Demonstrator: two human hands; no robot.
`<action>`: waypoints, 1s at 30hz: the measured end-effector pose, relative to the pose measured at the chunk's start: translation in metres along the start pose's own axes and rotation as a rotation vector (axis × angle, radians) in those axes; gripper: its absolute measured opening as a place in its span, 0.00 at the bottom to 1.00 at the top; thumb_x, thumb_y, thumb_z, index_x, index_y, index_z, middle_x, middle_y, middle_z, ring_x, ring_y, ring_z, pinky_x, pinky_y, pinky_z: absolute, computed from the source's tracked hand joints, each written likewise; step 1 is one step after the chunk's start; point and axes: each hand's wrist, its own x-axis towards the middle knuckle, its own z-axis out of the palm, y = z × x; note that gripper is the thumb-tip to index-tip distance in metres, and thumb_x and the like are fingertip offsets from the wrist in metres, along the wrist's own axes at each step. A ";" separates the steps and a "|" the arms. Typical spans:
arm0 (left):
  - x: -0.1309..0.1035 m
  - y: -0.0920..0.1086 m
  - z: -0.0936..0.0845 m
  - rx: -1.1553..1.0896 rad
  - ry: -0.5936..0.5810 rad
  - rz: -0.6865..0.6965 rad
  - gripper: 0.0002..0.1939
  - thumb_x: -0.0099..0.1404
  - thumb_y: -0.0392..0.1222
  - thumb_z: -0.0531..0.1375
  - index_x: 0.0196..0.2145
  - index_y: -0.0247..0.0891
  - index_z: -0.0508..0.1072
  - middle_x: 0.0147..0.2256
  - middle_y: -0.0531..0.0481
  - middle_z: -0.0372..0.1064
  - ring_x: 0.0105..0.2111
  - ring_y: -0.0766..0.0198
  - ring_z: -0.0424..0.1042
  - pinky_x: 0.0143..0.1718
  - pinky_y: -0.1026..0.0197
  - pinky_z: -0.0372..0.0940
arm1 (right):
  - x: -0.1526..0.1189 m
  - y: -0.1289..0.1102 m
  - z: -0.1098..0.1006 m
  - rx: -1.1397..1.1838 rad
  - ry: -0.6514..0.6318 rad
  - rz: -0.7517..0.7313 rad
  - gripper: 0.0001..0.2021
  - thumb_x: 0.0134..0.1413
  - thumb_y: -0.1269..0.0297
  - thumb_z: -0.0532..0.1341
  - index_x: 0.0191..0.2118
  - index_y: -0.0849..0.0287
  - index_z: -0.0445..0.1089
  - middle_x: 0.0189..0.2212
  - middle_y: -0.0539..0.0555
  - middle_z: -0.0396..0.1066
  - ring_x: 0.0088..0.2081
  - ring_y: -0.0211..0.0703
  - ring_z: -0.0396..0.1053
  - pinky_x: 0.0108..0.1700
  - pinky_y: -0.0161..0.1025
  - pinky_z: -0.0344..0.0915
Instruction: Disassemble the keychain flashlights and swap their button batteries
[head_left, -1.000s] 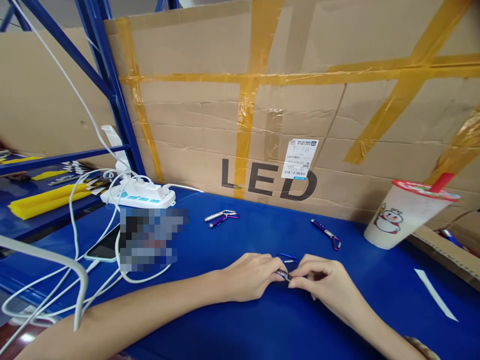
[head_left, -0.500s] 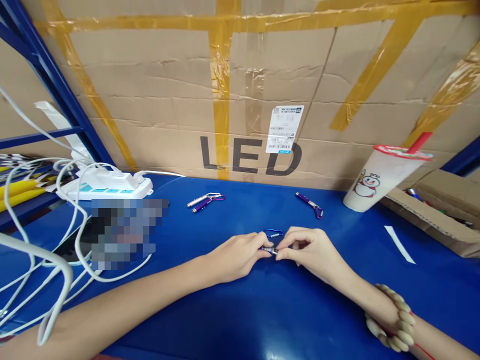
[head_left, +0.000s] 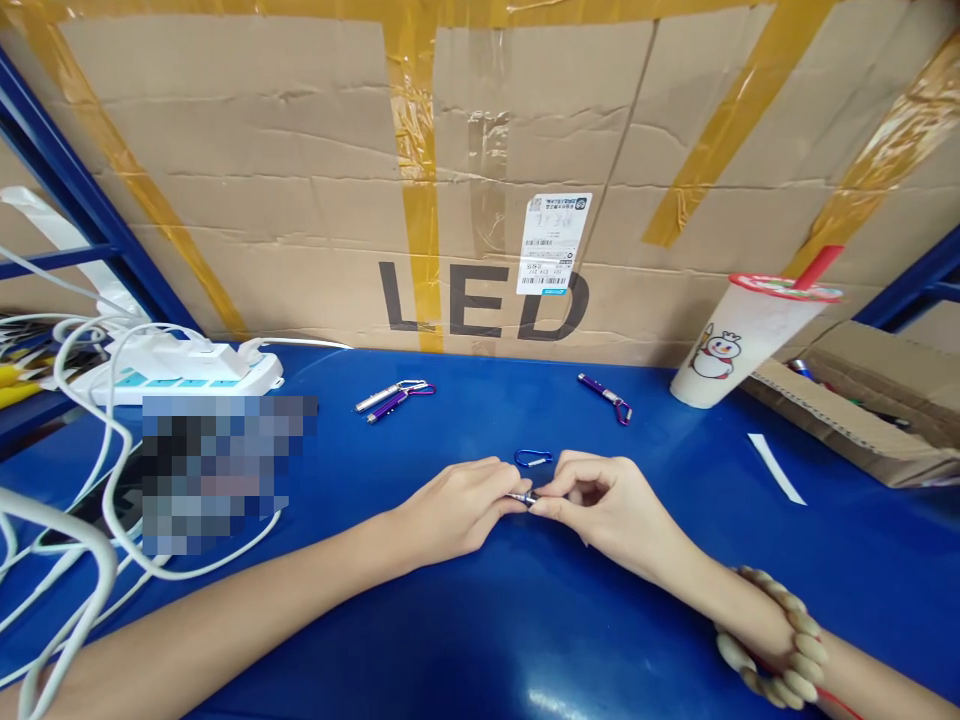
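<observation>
Left hand point(head_left: 457, 505) pinches a tiny metal tube point(head_left: 523, 497), right hand point(head_left: 611, 500) pinches its other end, prob for steadiness, blue clip point(head_left: 535, 463) just beyond both.

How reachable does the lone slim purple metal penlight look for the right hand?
Probably yes: no obstacle shows on the smooth blue tabletop between the right hand and the penlight, though the hand would first have to leave the small silver metal cylinder.

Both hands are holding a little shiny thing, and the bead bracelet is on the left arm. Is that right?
Not quite: the head view shows the bead bracelet on the right arm. The left hand and right hand do hold the little shiny thing.
</observation>
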 end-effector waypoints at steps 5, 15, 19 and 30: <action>0.001 -0.002 0.001 0.058 0.035 0.018 0.14 0.70 0.40 0.45 0.29 0.37 0.63 0.26 0.50 0.67 0.26 0.67 0.63 0.28 0.66 0.60 | 0.002 0.003 0.001 0.099 -0.059 0.077 0.17 0.43 0.51 0.66 0.19 0.61 0.68 0.20 0.49 0.63 0.16 0.29 0.54 0.16 0.30 0.51; 0.001 0.000 0.002 0.060 0.046 -0.100 0.14 0.71 0.43 0.45 0.36 0.38 0.67 0.30 0.50 0.70 0.30 0.65 0.70 0.30 0.66 0.64 | 0.006 0.000 -0.003 0.114 -0.023 0.107 0.20 0.37 0.47 0.68 0.22 0.62 0.69 0.16 0.46 0.63 0.14 0.28 0.56 0.17 0.29 0.54; 0.003 0.006 -0.002 -0.005 -0.039 -0.212 0.10 0.70 0.43 0.47 0.40 0.40 0.66 0.37 0.51 0.73 0.36 0.64 0.73 0.35 0.65 0.65 | 0.007 0.005 -0.006 0.098 -0.029 0.080 0.19 0.39 0.48 0.68 0.24 0.62 0.71 0.11 0.44 0.60 0.13 0.29 0.56 0.18 0.29 0.54; 0.007 0.010 -0.004 0.023 -0.088 -0.298 0.08 0.70 0.42 0.48 0.42 0.41 0.63 0.40 0.52 0.73 0.39 0.63 0.74 0.38 0.64 0.66 | 0.009 0.012 -0.008 0.056 -0.006 0.014 0.20 0.40 0.47 0.67 0.26 0.62 0.73 0.15 0.47 0.66 0.13 0.30 0.58 0.18 0.30 0.55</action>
